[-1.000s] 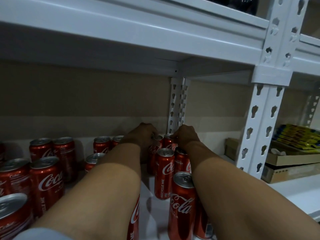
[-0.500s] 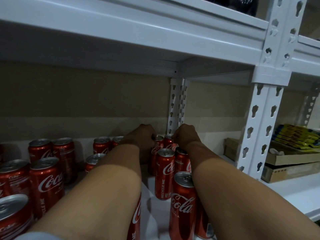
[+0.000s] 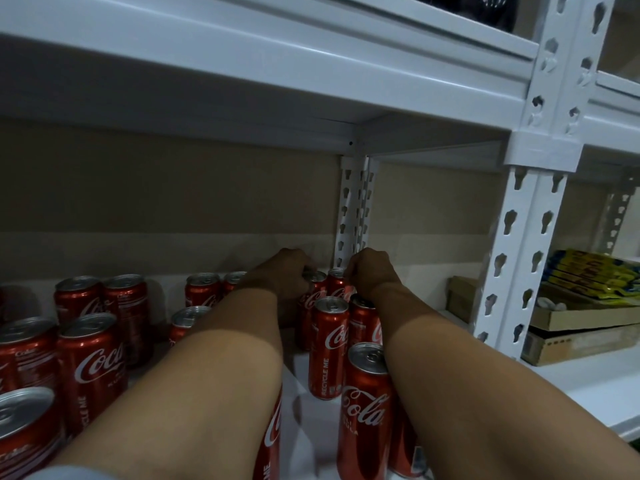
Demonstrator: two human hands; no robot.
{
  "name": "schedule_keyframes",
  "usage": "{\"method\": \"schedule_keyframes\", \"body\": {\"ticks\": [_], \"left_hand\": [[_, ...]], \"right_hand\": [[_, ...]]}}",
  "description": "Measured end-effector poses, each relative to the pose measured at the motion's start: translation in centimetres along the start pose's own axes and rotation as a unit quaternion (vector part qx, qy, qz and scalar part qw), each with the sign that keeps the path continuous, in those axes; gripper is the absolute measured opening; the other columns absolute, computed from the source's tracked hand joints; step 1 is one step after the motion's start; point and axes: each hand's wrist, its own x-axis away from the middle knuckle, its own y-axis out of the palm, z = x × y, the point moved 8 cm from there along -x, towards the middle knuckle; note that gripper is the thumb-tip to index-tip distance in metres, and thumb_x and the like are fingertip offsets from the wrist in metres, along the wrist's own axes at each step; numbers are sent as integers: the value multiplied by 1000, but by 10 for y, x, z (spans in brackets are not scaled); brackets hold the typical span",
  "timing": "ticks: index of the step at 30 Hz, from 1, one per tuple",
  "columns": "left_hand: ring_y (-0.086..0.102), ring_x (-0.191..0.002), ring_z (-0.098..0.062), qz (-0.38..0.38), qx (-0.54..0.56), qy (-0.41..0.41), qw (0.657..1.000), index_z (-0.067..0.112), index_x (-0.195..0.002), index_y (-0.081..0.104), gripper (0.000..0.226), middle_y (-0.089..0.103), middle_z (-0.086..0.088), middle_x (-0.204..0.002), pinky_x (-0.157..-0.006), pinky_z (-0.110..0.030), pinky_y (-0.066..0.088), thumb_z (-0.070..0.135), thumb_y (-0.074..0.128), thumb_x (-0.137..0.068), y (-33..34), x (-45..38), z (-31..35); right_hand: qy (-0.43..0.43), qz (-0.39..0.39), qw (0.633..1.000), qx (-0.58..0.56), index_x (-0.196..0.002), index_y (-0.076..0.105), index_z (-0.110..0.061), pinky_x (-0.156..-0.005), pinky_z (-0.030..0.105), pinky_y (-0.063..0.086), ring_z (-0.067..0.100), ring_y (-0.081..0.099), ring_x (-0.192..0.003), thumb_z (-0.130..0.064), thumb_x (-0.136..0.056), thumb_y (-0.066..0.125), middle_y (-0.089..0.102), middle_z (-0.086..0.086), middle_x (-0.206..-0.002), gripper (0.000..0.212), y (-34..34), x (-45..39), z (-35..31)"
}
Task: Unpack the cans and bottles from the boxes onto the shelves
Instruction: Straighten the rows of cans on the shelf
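**Both my hands at the back of the can shelf**

The white metal shelf (image 3: pixel 595 386) with its perforated posts fills the whole view, and a second board (image 3: pixel 263 64) hangs over me like a roof. Behind it is a beige wall (image 3: pixel 173 202). In the next bay, on my right, flat cardboard boxes (image 3: pixel 581 337) lie in a stack with yellow packets (image 3: pixel 595 275) on top.

On my shelf the red cola cans (image 3: pixel 90 362) stand upright in groups: a cluster at the left, and a double row running from the front to the back post between my forearms.

My left hand (image 3: pixel 280 275) is curled round the back left can (image 3: pixel 313 292) of this row. My right hand (image 3: pixel 372 271) is curled over the back right can (image 3: pixel 337 284) beside it. The fingers are hidden behind the knuckles, so I cannot tell how tightly they grip. The two cans stand just beside each other, close to the rear post (image 3: pixel 349 209).
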Motion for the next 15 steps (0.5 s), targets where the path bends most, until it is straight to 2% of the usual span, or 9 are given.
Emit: {"method": "schedule_keyframes", "body": {"ticks": [6,9,13,15], "left_hand": [[63,-118,-24,19,11,-7,1000,13,-124,70,36,67,-9,-131,-102,-35,51,18,77,-89,-2,1,-2],[65,-113,-22,16,16,-10,1000,12,-116,74,31,70,-9,-124,-99,-33,52,21,81,-86,-2,0,-2],[65,-110,-23,17,19,-5,1000,12,-110,74,32,70,-8,-121,-90,-27,49,25,84,-83,-3,0,-1],[65,-109,-23,12,18,-4,1000,12,-108,74,31,70,-8,-118,-87,-27,48,27,85,-83,-2,0,0]], "right_hand": [[-13,-9,1000,14,-108,73,0,-98,36,54,31,65,-109,-1,-96,56,69,19,-115,21,-2,3,-4],[-17,-13,1000,13,-107,73,0,-98,37,54,31,64,-111,-4,-96,56,68,19,-115,20,-2,5,-5],[-26,-30,999,-2,-100,74,0,-98,39,54,29,66,-106,-17,-89,72,70,18,-109,21,-2,6,-6],[-26,-35,999,-5,-98,74,1,-98,39,54,30,66,-106,-16,-87,74,70,18,-107,20,-2,6,-7]]}}
